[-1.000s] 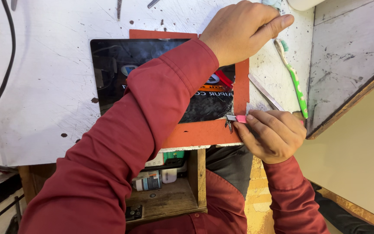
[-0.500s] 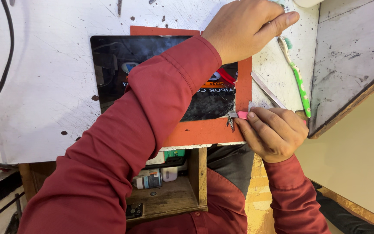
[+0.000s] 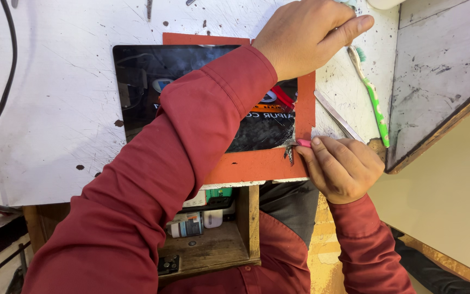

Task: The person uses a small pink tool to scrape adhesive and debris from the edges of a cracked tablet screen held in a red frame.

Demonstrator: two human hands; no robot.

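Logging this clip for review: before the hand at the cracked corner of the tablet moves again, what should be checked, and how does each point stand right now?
1. Tablet lies flat on the orange mat: ok.
2. Left hand braces the far right corner: ok, though its forearm hides the middle of the screen.
3. Right hand has the pink pick at the near right corner: ok.
4. Pick seated under the glass: cannot tell, tip too small.
5. Loose cracked glass at that corner: not ok, shards show beside the pick.
6. Tweezers and green toothbrush lie clear of the right hand: ok.
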